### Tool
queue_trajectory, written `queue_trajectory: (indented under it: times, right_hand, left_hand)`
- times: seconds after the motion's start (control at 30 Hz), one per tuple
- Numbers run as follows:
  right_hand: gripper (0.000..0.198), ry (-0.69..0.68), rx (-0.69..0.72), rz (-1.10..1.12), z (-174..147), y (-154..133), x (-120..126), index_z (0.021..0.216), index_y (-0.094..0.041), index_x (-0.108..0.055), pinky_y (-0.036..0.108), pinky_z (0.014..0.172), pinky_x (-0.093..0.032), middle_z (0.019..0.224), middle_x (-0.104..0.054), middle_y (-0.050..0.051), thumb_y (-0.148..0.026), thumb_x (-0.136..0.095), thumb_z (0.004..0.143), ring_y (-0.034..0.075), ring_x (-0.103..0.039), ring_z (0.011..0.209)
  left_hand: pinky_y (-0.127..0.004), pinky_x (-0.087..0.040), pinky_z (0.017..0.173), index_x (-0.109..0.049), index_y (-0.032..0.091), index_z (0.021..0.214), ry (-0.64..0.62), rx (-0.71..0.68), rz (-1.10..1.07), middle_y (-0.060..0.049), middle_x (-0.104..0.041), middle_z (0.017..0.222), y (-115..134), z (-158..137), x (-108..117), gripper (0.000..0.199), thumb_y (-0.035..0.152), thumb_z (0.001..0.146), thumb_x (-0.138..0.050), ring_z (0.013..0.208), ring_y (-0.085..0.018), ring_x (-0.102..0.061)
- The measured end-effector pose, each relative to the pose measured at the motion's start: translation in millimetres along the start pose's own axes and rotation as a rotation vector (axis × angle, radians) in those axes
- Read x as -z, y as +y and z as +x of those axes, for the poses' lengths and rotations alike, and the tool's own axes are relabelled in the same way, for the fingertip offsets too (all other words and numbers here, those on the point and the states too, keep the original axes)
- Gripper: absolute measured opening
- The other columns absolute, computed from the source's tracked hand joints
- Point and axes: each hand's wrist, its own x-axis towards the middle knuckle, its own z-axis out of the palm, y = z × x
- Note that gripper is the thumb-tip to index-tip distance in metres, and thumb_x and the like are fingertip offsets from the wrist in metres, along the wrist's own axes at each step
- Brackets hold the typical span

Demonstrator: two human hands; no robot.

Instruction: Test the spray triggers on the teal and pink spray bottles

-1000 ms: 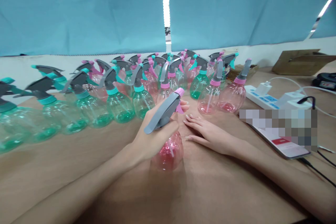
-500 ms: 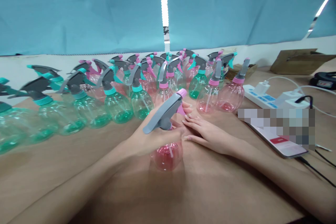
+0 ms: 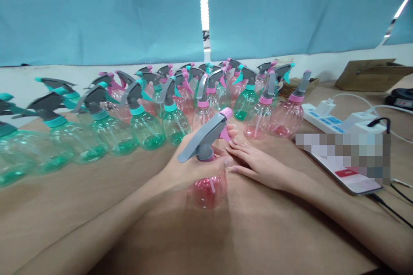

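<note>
A pink see-through spray bottle [image 3: 208, 193] with a grey spray head, pink nozzle and pink trigger stands in front of me. My left hand [image 3: 185, 169] is wrapped round its neck and upper body, the thumb across the near side and the fingers partly hidden behind it. Flat on the table just right of the bottle lies my right hand [image 3: 260, 163], fingers stretched out and holding nothing. Its fingertips are close to the bottle and my left fingers; whether they touch I cannot tell.
Several green spray bottles [image 3: 146, 131] and pink spray bottles [image 3: 258, 120] stand in rows behind and to the left. On the right are a white power strip [image 3: 318, 118] with chargers, a phone [image 3: 355, 180] with cables, and a cardboard box [image 3: 368, 75].
The whole view has shifted slightly, so everything sits a little further right. Both hands and the held bottle keep the same pose.
</note>
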Motion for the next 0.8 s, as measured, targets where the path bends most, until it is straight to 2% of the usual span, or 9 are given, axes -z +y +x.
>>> queue_trajectory:
  times: [0.17, 0.3, 0.57, 0.8]
  right_hand:
    - [0.066, -0.012, -0.003, -0.025, -0.2, -0.5, 0.7, 0.139, -0.012, -0.044, 0.048, 0.113, -0.027, 0.145, -0.041, 0.016, -0.057, -0.038, 0.092, 0.028, -0.029, 0.138]
    - [0.063, -0.005, -0.002, -0.025, -0.1, -0.8, 1.1, 0.138, -0.014, -0.045, 0.048, 0.112, -0.029, 0.145, -0.042, 0.015, -0.057, -0.039, 0.092, 0.028, -0.031, 0.138]
    - [0.065, -0.019, -0.015, -0.034, 0.5, -1.9, 2.6, 0.14, -0.014, -0.042, 0.049, 0.112, -0.027, 0.146, -0.04, 0.014, -0.057, -0.039, 0.092, 0.028, -0.029, 0.138]
    - [0.066, -0.032, -0.024, -0.039, 0.9, -2.6, 2.8, 0.14, -0.011, -0.042, 0.048, 0.112, -0.027, 0.147, -0.038, 0.015, -0.056, -0.04, 0.092, 0.028, -0.029, 0.138]
  left_hand:
    - [-0.026, -0.041, 0.04, -0.058, 0.024, 0.075, 0.031, -0.054, 0.061, 0.004, -0.056, 0.052, -5.5, -1.4, 2.1, 0.008, 0.026, 0.07, -0.063, 0.046, -0.015, -0.052]
    - [-0.027, -0.039, 0.042, -0.057, 0.024, 0.072, 0.027, -0.077, 0.076, 0.004, -0.054, 0.052, -6.4, -1.4, 1.4, 0.004, 0.022, 0.071, -0.061, 0.046, -0.014, -0.05]
    - [-0.027, -0.04, 0.047, -0.051, 0.023, 0.064, 0.028, 0.014, 0.113, 0.005, -0.049, 0.051, -6.4, -0.6, -1.2, 0.011, 0.013, 0.063, -0.056, 0.051, -0.015, -0.049]
    - [-0.026, -0.044, 0.054, -0.053, 0.022, 0.072, 0.009, 0.01, 0.09, 0.004, -0.057, 0.062, -3.7, -1.3, -2.2, 0.01, 0.016, 0.064, -0.052, 0.058, -0.015, -0.052]
